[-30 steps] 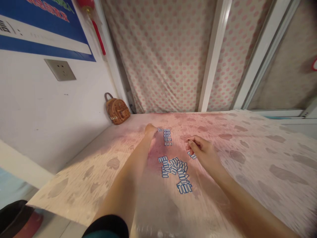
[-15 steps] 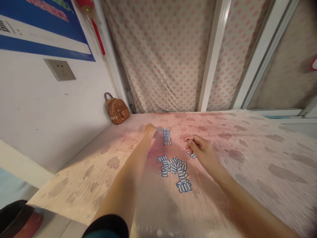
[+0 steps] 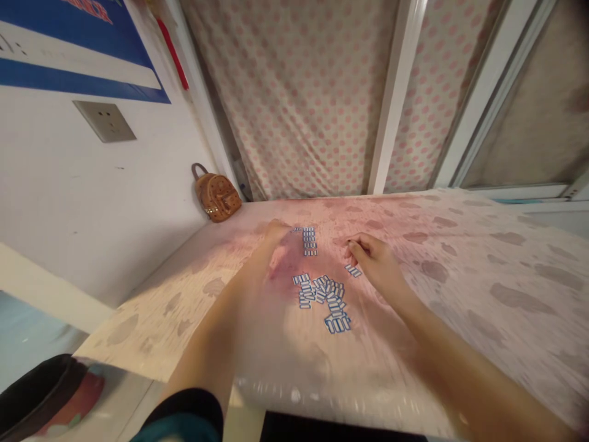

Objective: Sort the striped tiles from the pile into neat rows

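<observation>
Small white pieces with blue borders lie on the table; their exact kind is too small to tell. A neat block of them (image 3: 309, 240) stands in rows near the middle, with a short row (image 3: 297, 229) at its upper left. My left hand (image 3: 276, 229) is beside that short row, its fingers blurred. My right hand (image 3: 365, 248) is closed, thumb and fingertips pressed together, and what they hold, if anything, is hidden. Just below its fingertips lies another short slanted row (image 3: 353, 271). Nearer to me spreads a loose, overlapping pile of pieces (image 3: 329, 294).
A patterned cloth under a clear cover lies over the table (image 3: 460, 276). A small brown backpack (image 3: 218, 196) stands at the far left corner against the wall. A dotted curtain (image 3: 294, 98) hangs behind, and a wall socket (image 3: 105, 121) is at left.
The camera view has shifted, so the table's front edge now shows. My left hand has drawn slightly away from the short row. My right hand stays pinched beside the slanted row.
</observation>
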The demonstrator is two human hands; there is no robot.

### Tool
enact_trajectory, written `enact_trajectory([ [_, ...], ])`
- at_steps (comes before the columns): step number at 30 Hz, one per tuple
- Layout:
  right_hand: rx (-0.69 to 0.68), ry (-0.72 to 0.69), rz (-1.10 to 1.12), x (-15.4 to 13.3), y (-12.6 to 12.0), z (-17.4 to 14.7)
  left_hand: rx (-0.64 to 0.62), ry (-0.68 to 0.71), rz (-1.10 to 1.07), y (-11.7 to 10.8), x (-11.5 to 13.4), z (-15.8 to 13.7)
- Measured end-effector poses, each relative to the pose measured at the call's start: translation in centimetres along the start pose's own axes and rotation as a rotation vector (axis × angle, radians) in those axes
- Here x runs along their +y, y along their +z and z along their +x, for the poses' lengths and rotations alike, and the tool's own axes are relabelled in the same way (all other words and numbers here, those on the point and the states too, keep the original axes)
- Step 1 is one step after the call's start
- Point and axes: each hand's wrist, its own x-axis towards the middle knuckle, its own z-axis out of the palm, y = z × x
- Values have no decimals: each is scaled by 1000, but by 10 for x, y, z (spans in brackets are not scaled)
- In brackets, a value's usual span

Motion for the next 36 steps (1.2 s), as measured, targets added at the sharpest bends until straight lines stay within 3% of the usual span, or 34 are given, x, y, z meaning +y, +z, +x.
enact_trajectory([
  [3, 15, -7, -2, 4, -1, 3, -133, 56, -24, -7, -2, -30],
  [6, 28, 3, -11, 11, -2, 6, -404, 204, -95, -7, -11, -68],
  [8, 35, 5, -36, 17, -4, 8, -490, 264, -105, -5, -18, -88],
  [11, 42, -2, -111, 25, -6, 13, -427, 275, -30, -3, -25, -105],
  [17, 6, 14, -233, 20, -1, 9, -384, 269, 44, -2, -28, -107],
  [22, -33, 60, -450, 10, -2, 5, -289, 265, -99, -6, -18, -107],
  [27, -95, 142, -828, 26, -14, 9, -62, 309, -269, 0, 22, -105],
  [31, -259, 194, -924, 41, -14, 9, -86, 213, -442, 17, 43, -110],
  [36, -347, 191, -896, 50, -7, 9, -81, 162, -552, 27, 29, -116],
])
